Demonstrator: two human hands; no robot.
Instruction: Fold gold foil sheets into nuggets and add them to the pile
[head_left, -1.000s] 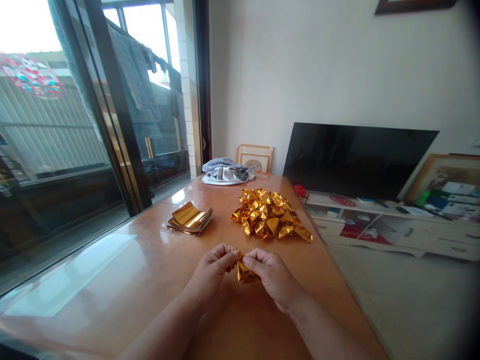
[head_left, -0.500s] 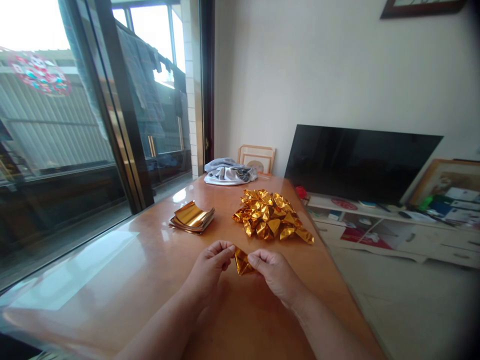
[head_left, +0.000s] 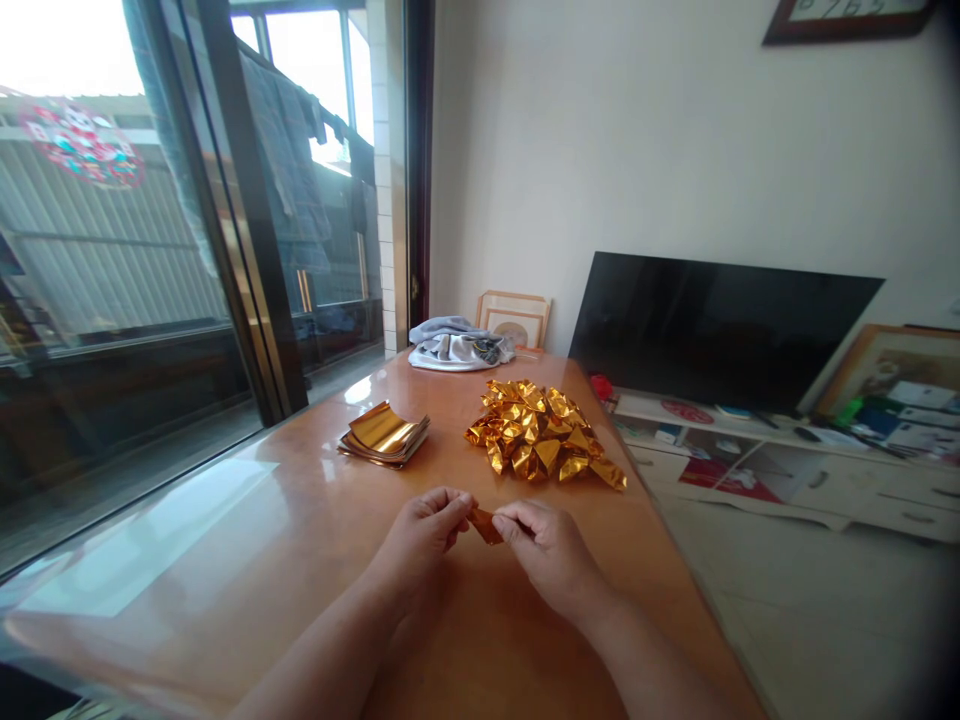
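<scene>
Ends of gold foil piece (head_left: 486, 526) hidden under fingertips; fold details hard to make out. Wall frame (head_left: 847, 22) cut off by top edge. Foil shows darker, narrower face than half second ago, when brighter and more creased. Piece sits between hands, above counter (head_left: 330, 570): left hand (head_left: 426, 530) pinching one end, right hand (head_left: 551, 555) other. Foil pile (head_left: 544, 440) beyond, sheet stack (head_left: 384, 437) beyond left hand.
</scene>
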